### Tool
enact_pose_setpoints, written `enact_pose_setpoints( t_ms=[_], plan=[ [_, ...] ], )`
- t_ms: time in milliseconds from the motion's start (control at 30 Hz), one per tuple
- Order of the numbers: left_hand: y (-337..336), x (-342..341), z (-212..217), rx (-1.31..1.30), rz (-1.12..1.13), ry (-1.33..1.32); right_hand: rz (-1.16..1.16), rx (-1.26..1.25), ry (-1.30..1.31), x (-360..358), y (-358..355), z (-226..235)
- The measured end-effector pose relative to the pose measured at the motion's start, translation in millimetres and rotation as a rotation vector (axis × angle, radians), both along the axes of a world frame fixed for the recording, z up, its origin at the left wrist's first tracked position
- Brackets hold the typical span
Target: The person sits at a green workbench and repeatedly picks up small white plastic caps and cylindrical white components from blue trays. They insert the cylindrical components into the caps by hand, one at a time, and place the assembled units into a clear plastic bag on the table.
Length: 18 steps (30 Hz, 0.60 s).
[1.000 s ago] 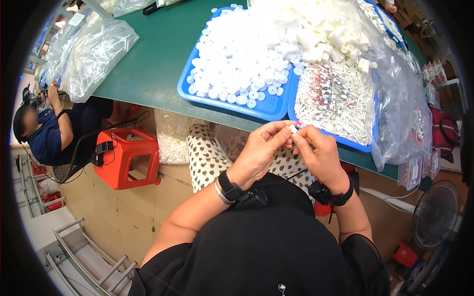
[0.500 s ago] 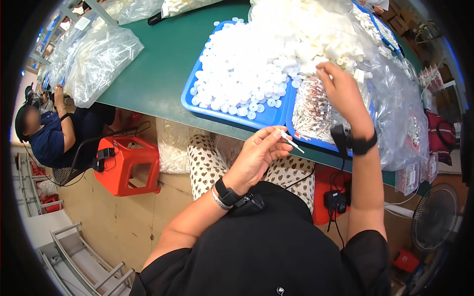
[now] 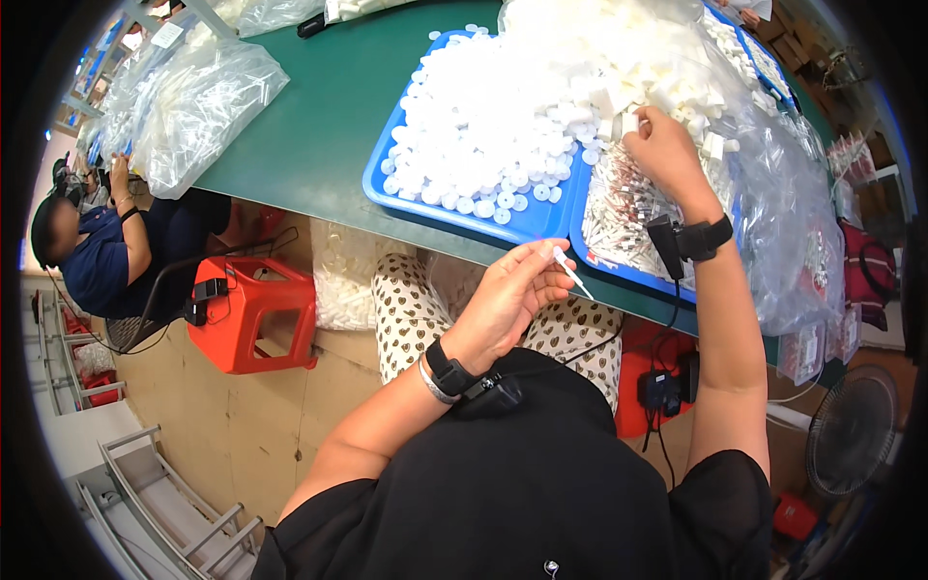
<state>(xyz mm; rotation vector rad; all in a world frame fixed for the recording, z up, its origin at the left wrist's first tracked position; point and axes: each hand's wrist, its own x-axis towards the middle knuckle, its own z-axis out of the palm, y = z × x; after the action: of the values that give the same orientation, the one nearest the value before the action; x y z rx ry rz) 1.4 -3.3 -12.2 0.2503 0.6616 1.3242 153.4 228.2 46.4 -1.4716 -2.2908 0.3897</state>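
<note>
A green table (image 3: 319, 126) is seen across the upper field, with its near edge running diagonally from the left down to the right. Two blue trays are set side by side at that edge. The left tray (image 3: 454, 217) is heaped with round white caps (image 3: 483, 126); the right tray (image 3: 619, 266) is filled with small white and red tube-like parts (image 3: 619, 208), and white block-shaped pieces (image 3: 677, 87) are piled above it. Clear plastic bags (image 3: 193, 106) are stacked at the far left of the table, and another clear bag (image 3: 802, 222) is draped over the right end.

The right arm is extended forward over the table edge, with a black wrist device (image 3: 701, 240) strapped on. The right hand (image 3: 667, 155) is lowered, palm down, onto the border between the block pile and the tube-like parts; the fingers are curled into the pile. Whether a piece is pinched there cannot be told, as the fingertips are hidden.

The left arm is bent at the elbow and held in front of the torso, below the table edge, above the lap. A black watch and a metal bangle (image 3: 443, 372) are worn at the wrist. The left hand (image 3: 507, 300) is half closed, and a thin white stick-like part (image 3: 572, 272) is pinched between thumb and fingers, its free end pointing down to the right, just short of the right tray's near rim.

At far left a seated person in blue (image 3: 92, 256) is noted beside a red stool (image 3: 256, 314)
</note>
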Motion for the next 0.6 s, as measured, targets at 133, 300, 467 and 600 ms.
enact_pose_setpoints(
  t_ms=[133,300,467,600],
  plan=[
    [7.4,-3.2,7.2,0.018,0.007,0.035,0.072,-0.151,0.392,31.8,2.9,10.8],
    [5.0,-7.6,6.5,0.069,0.021,0.045,0.175,-0.273,0.685,49.3,-40.4,44.9],
    [-3.3,-0.1,18.3,0.272,0.010,0.167,0.107,-0.367,0.514,44.0,-138.2,38.4],
    [-10.1,7.5,9.8,0.371,-0.018,0.306,0.180,-0.492,0.526,32.3,-184.9,4.0]
  ],
)
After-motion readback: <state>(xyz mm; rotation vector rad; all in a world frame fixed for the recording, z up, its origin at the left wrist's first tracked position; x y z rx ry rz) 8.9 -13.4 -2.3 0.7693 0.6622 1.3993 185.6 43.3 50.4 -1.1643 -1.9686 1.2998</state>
